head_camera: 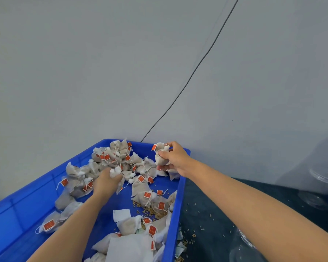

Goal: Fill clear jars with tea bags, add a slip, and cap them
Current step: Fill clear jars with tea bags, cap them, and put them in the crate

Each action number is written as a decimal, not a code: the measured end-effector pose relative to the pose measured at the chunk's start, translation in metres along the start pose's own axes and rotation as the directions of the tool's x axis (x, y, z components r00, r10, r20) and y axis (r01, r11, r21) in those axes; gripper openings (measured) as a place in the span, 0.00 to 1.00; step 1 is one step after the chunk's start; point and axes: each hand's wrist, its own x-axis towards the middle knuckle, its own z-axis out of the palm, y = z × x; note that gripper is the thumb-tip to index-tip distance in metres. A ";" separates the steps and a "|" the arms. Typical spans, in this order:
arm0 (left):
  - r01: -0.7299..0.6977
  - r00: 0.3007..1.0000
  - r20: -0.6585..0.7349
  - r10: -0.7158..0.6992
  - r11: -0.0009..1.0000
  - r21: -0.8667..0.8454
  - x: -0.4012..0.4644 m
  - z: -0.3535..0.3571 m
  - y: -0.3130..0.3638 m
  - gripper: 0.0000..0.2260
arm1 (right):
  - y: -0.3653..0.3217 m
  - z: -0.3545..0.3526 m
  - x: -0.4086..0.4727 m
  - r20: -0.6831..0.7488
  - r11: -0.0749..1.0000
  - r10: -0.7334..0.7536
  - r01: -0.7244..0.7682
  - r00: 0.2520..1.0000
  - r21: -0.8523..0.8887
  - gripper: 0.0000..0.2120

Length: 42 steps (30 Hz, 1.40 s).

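right hand (175,157): fingers clamped on tea bags (161,155) above bin (27,207) far corner | left hand (107,181): fingers curled round bags in bin pile (117,159) | jars (324,178): right, on worktop (216,214)

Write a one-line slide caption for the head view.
Both hands gather tea bags from a blue bin: right hand grips some, left hand grabs more.

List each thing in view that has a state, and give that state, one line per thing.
Left hand: gripping white tea bags in the pile.
Right hand: holding tea bags above the far corner.
Blue plastic crate: open, partly filled with tea bags.
Clear plastic jars: at right, blurred; uncapped, it seems.
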 end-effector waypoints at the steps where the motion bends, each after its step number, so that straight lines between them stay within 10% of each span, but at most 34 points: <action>1: 0.040 0.999 0.016 -0.038 0.996 -0.083 0.000 0.005 0.005 0.09 | -0.003 -0.003 -0.003 0.001 1.000 -0.003 0.003 1.000 0.016 0.15; 4: 0.193 0.976 0.133 -0.170 0.964 -0.185 0.000 0.027 0.013 0.20 | -0.009 -0.011 -0.012 0.015 0.999 0.000 -0.001 1.000 0.045 0.13; 8: 0.296 0.939 0.144 -0.311 0.948 0.119 -0.006 0.055 0.017 0.30 | -0.012 -0.024 -0.025 0.051 0.998 0.031 -0.033 0.998 0.053 0.15; 15: 0.278 0.940 0.081 -0.331 0.883 0.378 -0.003 0.069 0.028 0.21 | -0.013 -0.052 -0.042 0.093 1.000 0.027 -0.026 0.995 -0.008 0.14; 24: 0.189 0.982 0.074 -0.175 0.930 -0.314 -0.015 0.025 0.036 0.18 | -0.013 -0.088 -0.073 0.024 0.999 0.008 -0.009 1.000 0.037 0.16; 32: -0.129 0.991 -0.014 0.135 0.906 -0.403 -0.074 -0.029 0.119 0.10 | -0.021 -0.129 -0.127 -0.068 0.989 -0.027 0.037 0.997 0.143 0.15; 42: -0.119 0.906 0.298 0.299 0.858 -0.499 -0.201 0.042 0.203 0.14 | 0.005 -0.196 -0.206 -0.235 0.966 -0.020 0.080 0.972 0.248 0.07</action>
